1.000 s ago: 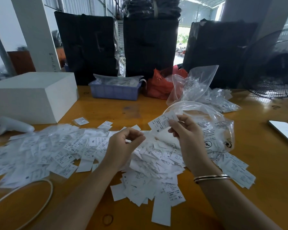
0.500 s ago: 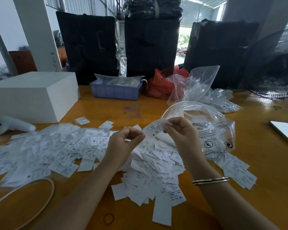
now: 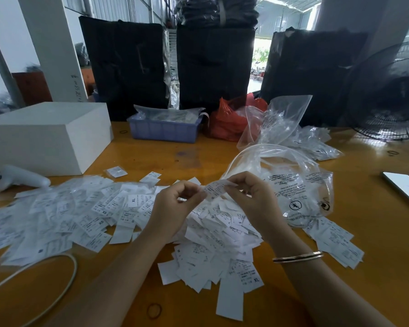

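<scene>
So the fingertips of both hands are pinched on one small white label (image 3: 217,188). The right hand (image 3: 250,199) has thumb and forefinger on its right end, and the left hand (image 3: 175,208) looks to nip the left end, with the rest of its fingers curled in. The label is held in the air between the two hands, a little above the heap and not touching it.

Right under the fingers is the loose pile (image 3: 222,239) of the same labels, size marks like XL and S showing here and there. It's a big heap, and it spills toward the wrists and out past the right wrist too. Just behind the right fingers a clear bag (image 3: 300,192) lies on the table (image 3: 376,244) with its mouth gaping toward the hands. I can't tell whether anything is in it yet.

Out to the left of the fingers is a wide flat spread (image 3: 69,213) of more labels. Some look to be under clear plastic, but it's too blurry to be sure.

My read is that this is one-label-at-a-time work, checking or sorting each one, and it's nowhere near done. There's one in hand and a whole mound left beneath. If the left spread is the finished lot, then maybe halfway, but that's a guess.

Farther off beyond the fingers are a blue tray (image 3: 163,133) and a white box (image 3: 45,135).
</scene>
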`<state>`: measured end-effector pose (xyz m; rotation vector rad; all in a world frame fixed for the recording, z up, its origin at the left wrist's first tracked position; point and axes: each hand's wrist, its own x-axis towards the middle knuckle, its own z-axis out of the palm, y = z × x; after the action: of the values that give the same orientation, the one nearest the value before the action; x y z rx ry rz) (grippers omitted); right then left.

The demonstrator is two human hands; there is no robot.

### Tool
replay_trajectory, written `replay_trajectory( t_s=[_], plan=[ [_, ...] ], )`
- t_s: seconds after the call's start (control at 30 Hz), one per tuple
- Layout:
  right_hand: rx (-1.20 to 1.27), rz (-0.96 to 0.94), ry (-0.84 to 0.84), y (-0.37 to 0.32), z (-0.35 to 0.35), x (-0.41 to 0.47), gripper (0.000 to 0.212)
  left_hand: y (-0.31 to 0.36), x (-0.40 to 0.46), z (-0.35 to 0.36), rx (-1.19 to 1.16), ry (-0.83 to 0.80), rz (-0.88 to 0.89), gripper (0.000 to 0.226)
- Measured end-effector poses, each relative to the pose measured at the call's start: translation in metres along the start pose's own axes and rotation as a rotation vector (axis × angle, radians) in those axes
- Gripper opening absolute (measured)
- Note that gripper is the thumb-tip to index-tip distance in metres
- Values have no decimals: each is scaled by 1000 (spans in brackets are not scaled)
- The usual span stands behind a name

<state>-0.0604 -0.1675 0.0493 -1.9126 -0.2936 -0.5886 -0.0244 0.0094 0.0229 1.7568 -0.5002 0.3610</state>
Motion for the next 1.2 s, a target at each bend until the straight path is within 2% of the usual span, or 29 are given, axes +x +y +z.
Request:
replay_trajectory(
  t_s=[0.2, 0.37, 0.5, 0.57, 0.77, 0.9, 0.97, 1.07, 1.1, 1.13, 1.2],
  plan=[
    [-122, 3, -61, 0, 1, 1, 30, 1, 0, 0, 46, -33, 18, 15],
    [-277, -71, -63, 8, 5, -1, 31, 3, 0, 0, 28, -63, -11, 3],
    [-548, -156, -339, 11, 18, -6, 47, 3, -3, 2, 29, -84, 12, 6],
    [-567, -127, -428, 15, 24, -8, 53, 1, -3, 1, 46, -81, 17, 13],
    [-559, -188, -310, 18, 11, -3, 52, 0, -1, -1, 39, -34, 13, 14],
    [-673, -241, -409, 19, 12, -3, 59, 0, -1, -1, 71, -20, -6, 13],
    [-656, -253, -261, 18, 7, 3, 50, 0, 1, -2, 66, 28, -50, 9],
    [-558, -231, 211, 26, -12, 19, 30, -1, 5, -9, 98, 147, -104, 9],
    [-562, -188, 311, 32, -19, 23, 26, -3, 6, -13, 168, 182, -100, 9],
    [-585, -115, 357, 39, -26, 26, 23, -6, 7, -18, 270, 205, -86, 8],
    [-685, 101, 302, 55, -36, 26, 24, -11, 8, -26, 515, 219, -60, 12]
  ],
)
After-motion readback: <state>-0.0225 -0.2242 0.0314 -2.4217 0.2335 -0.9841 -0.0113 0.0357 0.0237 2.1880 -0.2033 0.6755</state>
